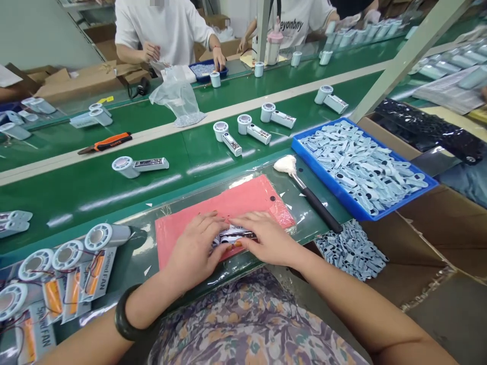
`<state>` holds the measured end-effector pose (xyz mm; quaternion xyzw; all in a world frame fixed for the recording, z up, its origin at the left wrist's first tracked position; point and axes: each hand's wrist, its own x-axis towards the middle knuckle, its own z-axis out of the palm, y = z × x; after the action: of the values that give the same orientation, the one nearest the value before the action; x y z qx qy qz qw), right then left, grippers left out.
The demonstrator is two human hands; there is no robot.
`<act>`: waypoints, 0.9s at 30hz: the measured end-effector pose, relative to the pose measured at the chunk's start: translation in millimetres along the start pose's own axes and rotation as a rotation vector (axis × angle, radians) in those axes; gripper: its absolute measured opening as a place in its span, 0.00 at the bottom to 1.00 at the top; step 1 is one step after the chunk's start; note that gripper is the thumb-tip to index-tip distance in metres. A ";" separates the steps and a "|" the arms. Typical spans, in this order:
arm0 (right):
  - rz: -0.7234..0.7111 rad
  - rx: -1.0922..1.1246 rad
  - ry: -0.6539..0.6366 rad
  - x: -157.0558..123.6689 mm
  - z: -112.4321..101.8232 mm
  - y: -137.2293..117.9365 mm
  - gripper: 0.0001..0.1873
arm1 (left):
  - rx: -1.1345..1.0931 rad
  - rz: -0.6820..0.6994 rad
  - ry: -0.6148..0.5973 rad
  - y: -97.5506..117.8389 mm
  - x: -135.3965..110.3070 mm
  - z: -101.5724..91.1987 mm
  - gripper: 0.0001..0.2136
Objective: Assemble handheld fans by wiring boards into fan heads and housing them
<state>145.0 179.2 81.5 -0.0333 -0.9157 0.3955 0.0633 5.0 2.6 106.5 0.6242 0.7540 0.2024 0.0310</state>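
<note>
Hands: The person's left hand (194, 251), a black bangle (125, 313) on its wrist, and right hand (266, 237) press side by side at the near edge of the surface (95, 200).

Fingers: Laid flat and slightly spread, fingertips of the two hands almost meeting, bearing down on the pack with no pinch.

Step in hand: Apparently smoothing a flat printed pack (233, 236), which lies under the fingers on a pink sheet (238, 202).

Near left: Small white fans (65, 255) with thin wires lie beside printed cards (98, 274).

Near right: A brush with a white tip (285, 165) and black handle rests beside a blue tray (323, 183) heaped with pale blue parts (361, 170); more of these parts (352, 251) lie loose below it.

Mid-surface: White fans with handles (139, 166) stand in a row near orange-handled cutters (104, 143).

Far: Two co-workers (163, 30) work across the belt, beside a clear plastic bag (177, 96).
</note>
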 end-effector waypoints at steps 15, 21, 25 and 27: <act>-0.076 -0.159 0.041 3.9 16.3 8.6 0.21 | 0.123 0.011 -0.036 8.0 3.7 5.1 0.10; -0.046 -0.041 0.118 0.7 6.7 0.5 0.24 | 0.240 0.128 -0.134 -0.9 20.6 -17.3 0.11; 0.070 -0.181 0.385 -16.2 -34.6 17.8 0.20 | 0.258 0.278 -0.103 -71.6 69.6 -40.6 0.11; 0.226 -0.293 0.521 -30.8 -66.4 36.0 0.16 | 0.285 0.266 0.028 -120.3 107.0 -48.1 0.12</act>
<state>185.3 248.3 97.6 -0.2439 -0.9063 0.2420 0.2460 -144.6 75.1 131.2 0.7135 0.6862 0.1048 -0.0951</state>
